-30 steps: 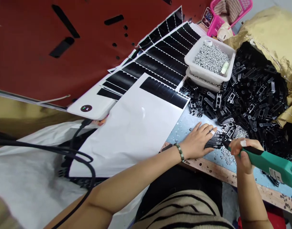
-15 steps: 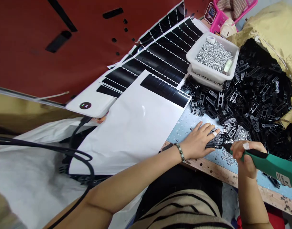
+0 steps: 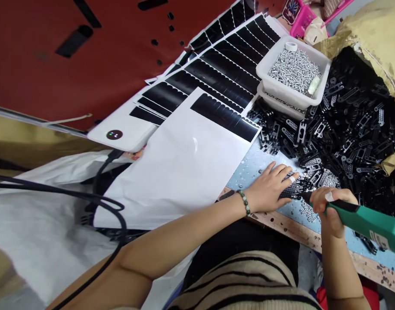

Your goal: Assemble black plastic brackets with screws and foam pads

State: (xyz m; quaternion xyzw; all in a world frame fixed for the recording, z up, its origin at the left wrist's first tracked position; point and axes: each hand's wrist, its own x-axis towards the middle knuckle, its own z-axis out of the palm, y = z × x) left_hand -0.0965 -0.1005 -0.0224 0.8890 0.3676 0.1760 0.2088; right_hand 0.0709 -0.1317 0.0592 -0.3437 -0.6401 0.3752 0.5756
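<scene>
Head view: right fingers (image 3: 326, 202) clench a green electric screwdriver (image 3: 368, 226), tip pointing left at black strips (image 3: 290, 191) under left fingers (image 3: 278, 178).

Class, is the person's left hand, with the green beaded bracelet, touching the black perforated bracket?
Touching: the head view shows the left hand resting on the black perforated bracket.

Scalloped black label sheets (image 3: 216, 73) lie across a red panel (image 3: 55, 73), and a black cable (image 3: 55, 189) loops over white plastic sheeting (image 3: 38, 241).

Your head has turned, so the white tray of screws (image 3: 283, 88) now sits higher and further right in view, and the red panel (image 3: 55, 86) and black cable (image 3: 55, 189) ride higher too.
</scene>
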